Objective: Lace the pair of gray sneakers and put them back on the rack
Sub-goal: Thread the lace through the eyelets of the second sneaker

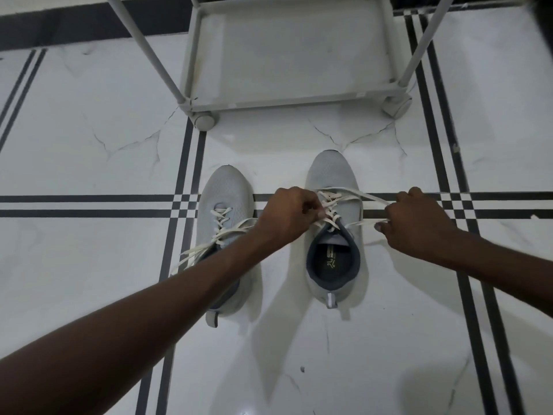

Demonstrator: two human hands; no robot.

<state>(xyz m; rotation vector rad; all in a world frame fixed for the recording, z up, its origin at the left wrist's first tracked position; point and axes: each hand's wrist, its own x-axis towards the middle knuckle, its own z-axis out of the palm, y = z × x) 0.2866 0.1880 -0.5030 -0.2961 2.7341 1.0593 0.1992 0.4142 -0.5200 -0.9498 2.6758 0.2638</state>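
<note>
Two gray sneakers stand side by side on the floor, toes pointing away from me. The right sneaker (pixel 332 178) has white laces (pixel 330 206) crossed up its front. My left hand (pixel 287 215) pinches the laces at the left side of that shoe. My right hand (pixel 419 223) holds two lace ends pulled out taut to the right. The left sneaker (pixel 224 193) is partly hidden under my left forearm; its loose laces (pixel 209 244) spill over its left side. The white rack (pixel 287 94) stands just beyond the shoes.
The rack's bottom shelf (pixel 290 55) holds nothing, sits on small wheels (pixel 205 119) and has slanted white posts (pixel 143 49) at its corners. The floor is white marble tile (pixel 89 130) with dark stripe bands. A dark wall base runs along the top left.
</note>
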